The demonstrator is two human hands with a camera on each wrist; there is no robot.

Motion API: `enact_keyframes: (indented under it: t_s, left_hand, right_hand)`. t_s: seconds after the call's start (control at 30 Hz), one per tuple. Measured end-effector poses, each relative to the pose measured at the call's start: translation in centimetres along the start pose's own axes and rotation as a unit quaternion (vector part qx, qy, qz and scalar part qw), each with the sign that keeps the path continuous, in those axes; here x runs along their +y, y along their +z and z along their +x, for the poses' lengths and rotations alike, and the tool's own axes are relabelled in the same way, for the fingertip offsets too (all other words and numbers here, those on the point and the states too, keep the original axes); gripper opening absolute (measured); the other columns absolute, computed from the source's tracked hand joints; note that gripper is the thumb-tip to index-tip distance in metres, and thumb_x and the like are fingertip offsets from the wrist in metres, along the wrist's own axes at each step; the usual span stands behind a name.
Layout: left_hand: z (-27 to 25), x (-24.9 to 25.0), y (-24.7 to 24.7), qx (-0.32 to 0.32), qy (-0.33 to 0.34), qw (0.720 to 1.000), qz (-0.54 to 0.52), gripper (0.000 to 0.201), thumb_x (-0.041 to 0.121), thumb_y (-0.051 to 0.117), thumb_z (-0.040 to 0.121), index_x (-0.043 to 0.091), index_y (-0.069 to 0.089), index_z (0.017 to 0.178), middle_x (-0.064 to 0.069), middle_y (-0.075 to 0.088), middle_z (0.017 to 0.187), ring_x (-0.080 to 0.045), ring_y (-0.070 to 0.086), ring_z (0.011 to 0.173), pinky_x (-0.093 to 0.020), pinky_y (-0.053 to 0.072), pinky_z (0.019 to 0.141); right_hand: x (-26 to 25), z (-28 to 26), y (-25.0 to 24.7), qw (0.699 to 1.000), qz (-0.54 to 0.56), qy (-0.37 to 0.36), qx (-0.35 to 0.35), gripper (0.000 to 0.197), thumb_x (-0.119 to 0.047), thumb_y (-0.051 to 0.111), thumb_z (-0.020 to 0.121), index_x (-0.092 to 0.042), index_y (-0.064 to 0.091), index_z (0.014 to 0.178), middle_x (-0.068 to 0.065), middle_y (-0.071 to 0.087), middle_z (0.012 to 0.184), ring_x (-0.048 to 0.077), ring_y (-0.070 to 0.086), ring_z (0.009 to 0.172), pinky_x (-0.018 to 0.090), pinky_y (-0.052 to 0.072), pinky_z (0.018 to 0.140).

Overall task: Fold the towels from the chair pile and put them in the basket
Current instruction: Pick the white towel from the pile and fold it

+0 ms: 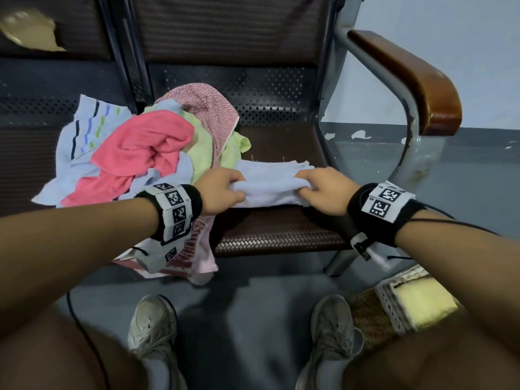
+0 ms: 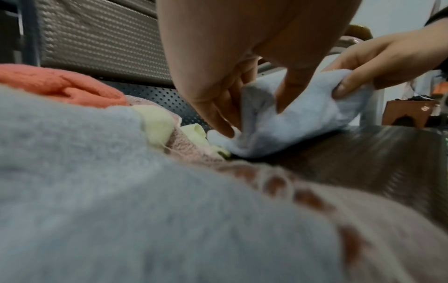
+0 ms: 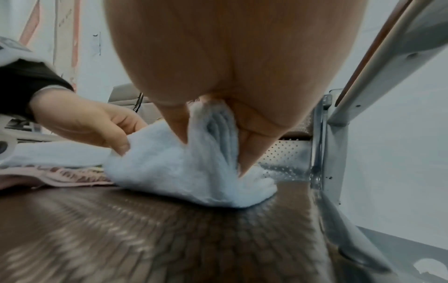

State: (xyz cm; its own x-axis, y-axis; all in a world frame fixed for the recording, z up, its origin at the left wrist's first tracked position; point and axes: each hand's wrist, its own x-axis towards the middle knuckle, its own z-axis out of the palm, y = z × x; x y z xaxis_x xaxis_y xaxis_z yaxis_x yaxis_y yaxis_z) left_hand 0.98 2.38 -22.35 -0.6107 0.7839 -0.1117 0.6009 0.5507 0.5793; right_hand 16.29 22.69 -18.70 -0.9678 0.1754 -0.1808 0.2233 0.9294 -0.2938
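A pale blue towel (image 1: 271,184) lies partly folded on the brown woven chair seat (image 1: 281,235). My left hand (image 1: 222,190) pinches its near left edge and my right hand (image 1: 323,190) pinches its near right edge, lifting that edge off the seat. In the left wrist view the thumb and fingers of the left hand (image 2: 232,107) clasp the blue towel (image 2: 290,122). The right wrist view shows the right hand (image 3: 218,134) gripping bunched layers of the towel (image 3: 184,172). The pile (image 1: 146,147) of pink, green, striped and blue towels sits on the seat's left.
A wicker basket (image 1: 374,313) holding a yellow folded cloth (image 1: 422,302) stands on the floor at the right, by my right shoe (image 1: 332,330). The chair's wooden armrest (image 1: 408,80) and metal frame rise on the right. A pink printed cloth (image 1: 191,254) hangs over the seat's front edge.
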Motion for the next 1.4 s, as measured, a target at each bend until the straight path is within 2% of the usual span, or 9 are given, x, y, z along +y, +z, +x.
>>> enact_keyframes:
  t_s: [0.17,0.4,0.53,0.63,0.83,1.0,1.13,1.23,1.4]
  left_hand:
    - [0.7,0.5,-1.2,0.022,-0.054,0.985,-0.164,0.034,0.040,0.057,0.066,0.006,0.062,0.069,-0.005,0.053,0.070,-0.019,0.048,0.071,-0.034,0.037,0.069]
    - [2.0,0.4,-0.1,0.107,-0.165,0.975,-0.099,0.031,0.046,0.060,0.091,0.016,0.063,0.096,-0.007,0.067,0.100,-0.027,0.061,0.096,-0.033,0.044,0.081]
    - [2.1,1.1,0.4,0.009,-0.312,0.934,-0.173,0.071,0.059,0.049,0.093,0.003,0.050,0.136,-0.023,0.061,0.123,-0.040,0.063,0.102,-0.044,0.055,0.085]
    - [1.8,1.6,0.8,-0.046,-0.342,0.926,-0.153,0.079,0.070,0.044,0.090,0.006,0.047,0.136,-0.021,0.060,0.105,-0.035,0.063,0.079,-0.034,0.054,0.065]
    - [1.3,3.2,0.7,-0.106,-0.359,0.920,-0.120,0.080,0.066,0.050,0.090,0.010,0.036,0.146,-0.022,0.058,0.113,-0.037,0.066,0.084,-0.037,0.054,0.064]
    - [1.2,3.7,-0.1,-0.048,-0.242,0.939,-0.241,0.055,0.031,0.077,0.081,0.001,0.053,0.120,-0.013,0.060,0.110,-0.031,0.066,0.094,-0.046,0.060,0.081]
    - [0.2,6.3,-2.3,0.021,-0.072,0.946,-0.317,0.042,0.032,0.087,0.058,0.020,0.060,0.088,-0.008,0.064,0.090,-0.025,0.060,0.086,-0.044,0.050,0.079]
    - [-0.6,8.4,-3.5,-0.001,0.032,0.919,-0.392,0.043,0.030,0.090,0.054,0.020,0.067,0.089,-0.005,0.071,0.092,-0.023,0.068,0.091,-0.045,0.055,0.088]
    - [-1.3,11.1,-4.3,0.055,0.054,0.896,-0.437,0.064,0.038,0.090,0.061,0.023,0.061,0.116,-0.006,0.067,0.115,-0.023,0.068,0.105,-0.040,0.058,0.088]
  right_hand:
    - [1.2,-0.3,-0.8,0.977,0.205,0.055,0.003,0.014,-0.019,0.058,0.092,-0.018,0.066,0.080,-0.001,0.065,0.080,0.017,0.058,0.078,0.036,0.046,0.075]
    - [3.1,0.9,1.1,0.970,0.193,0.149,0.012,0.023,-0.037,0.057,0.098,-0.018,0.068,0.103,0.001,0.069,0.102,0.018,0.064,0.097,0.032,0.049,0.089]
    - [2.8,1.8,1.6,0.973,0.142,0.178,0.021,0.034,-0.041,0.055,0.097,-0.015,0.071,0.112,0.006,0.070,0.109,0.025,0.064,0.104,0.028,0.044,0.082]
    - [2.4,2.1,1.8,0.977,0.094,0.189,0.016,0.037,-0.041,0.054,0.097,-0.011,0.071,0.110,0.009,0.070,0.109,0.029,0.064,0.103,0.028,0.042,0.078]
    - [1.8,1.8,1.2,0.981,0.015,0.194,-0.004,0.040,-0.044,0.051,0.096,-0.009,0.069,0.100,0.012,0.070,0.102,0.031,0.065,0.094,0.035,0.053,0.081]
    - [0.5,0.4,0.0,0.979,-0.012,0.199,-0.044,0.032,-0.037,0.056,0.087,-0.010,0.072,0.090,0.010,0.072,0.090,0.030,0.067,0.088,0.034,0.056,0.076]
    - [-0.9,-1.0,-1.8,0.984,0.136,0.112,0.000,0.065,-0.034,0.070,0.082,-0.018,0.050,0.141,-0.001,0.062,0.130,0.017,0.061,0.116,0.028,0.050,0.091]
    - [-3.2,-2.5,-3.3,0.936,0.339,0.063,0.067,0.087,-0.035,0.085,0.074,-0.024,0.039,0.147,-0.011,0.059,0.131,0.003,0.059,0.116,0.022,0.050,0.095]
    - [-4.2,-5.2,-5.6,0.898,0.413,0.089,0.119,0.036,-0.024,0.079,0.083,-0.009,0.071,0.115,0.004,0.076,0.109,0.019,0.072,0.102,0.042,0.056,0.097]
